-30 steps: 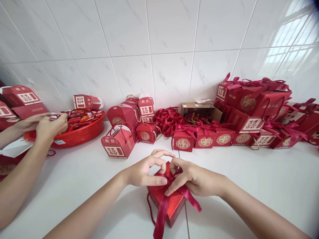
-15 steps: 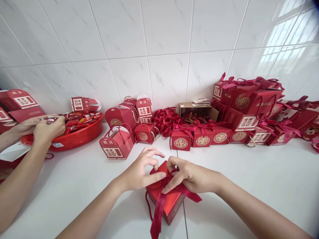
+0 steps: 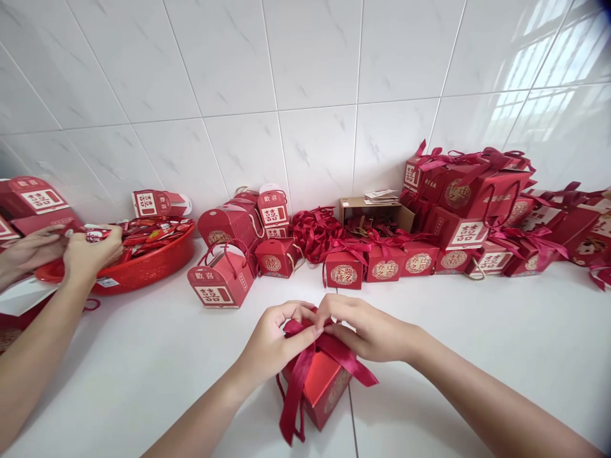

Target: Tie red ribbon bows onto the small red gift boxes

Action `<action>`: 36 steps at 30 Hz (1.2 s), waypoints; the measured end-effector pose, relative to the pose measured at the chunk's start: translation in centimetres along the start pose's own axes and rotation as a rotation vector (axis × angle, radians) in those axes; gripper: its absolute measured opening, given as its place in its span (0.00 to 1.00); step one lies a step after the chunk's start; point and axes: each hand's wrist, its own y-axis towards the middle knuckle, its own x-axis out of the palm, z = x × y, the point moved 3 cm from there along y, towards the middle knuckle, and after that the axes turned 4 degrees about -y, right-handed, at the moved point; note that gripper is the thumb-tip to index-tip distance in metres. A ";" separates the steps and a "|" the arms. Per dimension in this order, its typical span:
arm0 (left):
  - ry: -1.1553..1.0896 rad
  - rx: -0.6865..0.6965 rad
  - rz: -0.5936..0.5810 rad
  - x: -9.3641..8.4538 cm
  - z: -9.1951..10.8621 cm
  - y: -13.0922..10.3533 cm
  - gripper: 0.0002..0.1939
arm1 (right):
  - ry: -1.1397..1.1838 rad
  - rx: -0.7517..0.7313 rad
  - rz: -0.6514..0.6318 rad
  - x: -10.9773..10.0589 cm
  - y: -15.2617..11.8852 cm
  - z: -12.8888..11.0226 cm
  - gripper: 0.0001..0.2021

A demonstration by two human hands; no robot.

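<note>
A small red gift box [image 3: 321, 381] stands on the white tabletop in front of me, a rope handle hanging at its left side. Dark red ribbon [image 3: 296, 389] lies over its top, with one tail down the front and another out to the right. My left hand [image 3: 281, 334] pinches the ribbon at the top from the left. From the right, my right hand [image 3: 360, 324] has its fingers closed on the ribbon at the same spot, fingertips touching those of the left. The ribbon's crossing point is partly hidden under my fingers.
At left, a co-worker's hands [image 3: 93, 254] hold a red-wrapped packet beside a red basket [image 3: 147, 273] of packets. Along the wall stand several red boxes [image 3: 214, 286], a ribbon heap [image 3: 317, 232], an open carton [image 3: 353, 210] and a stack of ribboned boxes [image 3: 461, 222].
My left fingers have closed onto the ribbon and moved in against my right fingertips. My right index finger has lifted off the ribbon at the front. The front tail has swung slightly left.
</note>
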 end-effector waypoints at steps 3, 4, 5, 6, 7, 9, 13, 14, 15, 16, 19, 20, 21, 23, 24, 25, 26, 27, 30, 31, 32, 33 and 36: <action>0.006 -0.001 0.019 0.1 -0.5 -0.2 0.11 | 0.022 0.068 0.069 -0.2 0.0 0.1 0.08; 0.014 -0.004 0.036 0.0 -0.7 -0.2 0.12 | 0.023 0.080 0.086 -0.3 -0.1 0.1 0.08; 0.026 -0.010 0.051 0.0 -0.8 -0.3 0.13 | 0.021 0.088 0.100 -0.3 0.0 0.2 0.09; 0.039 -0.019 0.064 0.0 -0.9 -0.3 0.13 | 0.019 0.096 0.111 -0.4 0.0 0.3 0.09; 0.049 -0.027 0.074 0.0 -1.0 -0.4 0.13 | 0.018 0.105 0.120 -0.5 0.0 0.3 0.09; 0.058 -0.035 0.086 0.1 -1.1 -0.4 0.13 | 0.019 0.124 0.133 -0.8 -0.1 0.5 0.09; 0.063 -0.026 0.082 0.2 -1.2 -0.4 0.20 | 0.048 0.171 0.142 -1.6 -0.2 1.0 0.07; 0.067 -0.023 0.075 0.1 -1.2 -0.4 0.21 | 0.051 0.183 0.144 -1.8 -0.3 1.1 0.07; 0.070 -0.021 0.069 0.1 -1.3 -0.5 0.22 | 0.049 0.194 0.144 -1.9 -0.3 1.2 0.07; 0.073 -0.020 0.064 0.1 -1.3 -0.5 0.23 | 0.044 0.200 0.143 -2.1 -0.3 1.3 0.07; 0.077 -0.019 0.063 0.0 -1.3 -0.7 0.22 | 0.039 0.205 0.138 -2.3 -0.4 1.5 0.07; 0.080 -0.023 0.068 -0.1 -1.3 -0.7 0.21 | 0.035 0.202 0.135 -2.3 -0.4 1.5 0.07; 0.083 -0.028 0.071 -0.1 -1.3 -0.8 0.18 | 0.025 0.196 0.133 -2.3 -0.4 1.5 0.07; 0.085 -0.048 0.067 -0.2 -1.3 -0.8 0.12 | -0.013 0.169 0.121 -2.2 -0.4 1.2 0.05; 0.082 -0.058 0.059 -0.2 -1.3 -0.8 0.09 | -0.035 0.151 0.110 -2.1 -0.4 1.0 0.05; 0.076 -0.065 0.050 -0.2 -1.2 -0.8 0.09 | -0.053 0.137 0.091 -2.0 -0.4 0.9 0.05; 0.069 -0.066 0.041 -0.3 -1.2 -0.8 0.10 | -0.067 0.131 0.069 -1.9 -0.4 0.8 0.07; 0.059 -0.064 0.035 -0.3 -1.1 -0.8 0.11 | -0.077 0.132 0.041 -1.7 -0.4 0.7 0.09; 0.029 -0.059 0.020 -0.4 -1.0 -0.8 0.11 | -0.087 0.162 -0.026 -1.3 -0.4 1.0 0.09; 0.026 -0.065 0.018 -0.4 -1.0 -0.9 0.10 | -0.077 0.173 -0.029 -1.2 -0.3 1.1 0.08; 0.027 -0.074 0.020 -0.4 -1.0 -0.9 0.10 | -0.062 0.184 -0.018 -1.2 -0.3 1.3 0.07; 0.030 -0.080 0.027 -0.3 -1.0 -1.0 0.10 | -0.038 0.197 0.000 -1.1 -0.3 1.5 0.06; 0.023 -0.065 0.039 0.0 -1.1 -1.0 0.09 | 0.107 0.257 0.055 -0.8 -0.1 1.8 0.06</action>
